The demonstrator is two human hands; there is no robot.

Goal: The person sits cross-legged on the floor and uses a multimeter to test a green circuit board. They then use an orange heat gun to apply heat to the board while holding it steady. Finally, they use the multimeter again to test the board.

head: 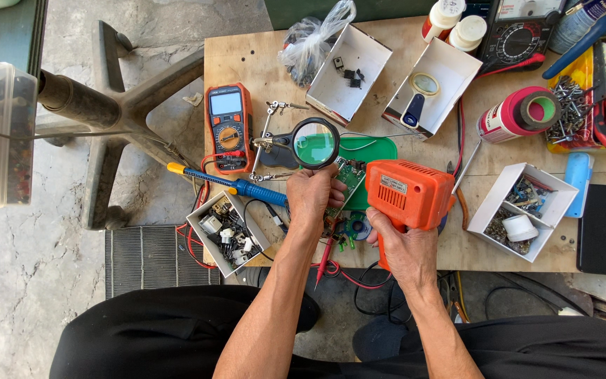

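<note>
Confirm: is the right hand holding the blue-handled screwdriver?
No: the right hand grips the orange soldering gun, while the blue-handled screwdriver lies untouched on the bench.

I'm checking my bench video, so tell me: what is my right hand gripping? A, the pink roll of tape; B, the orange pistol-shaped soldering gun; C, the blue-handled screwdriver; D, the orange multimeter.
B: the right hand is wrapped around the grip of the orange soldering gun, while the left hand holds a small green circuit board beside it.
</note>
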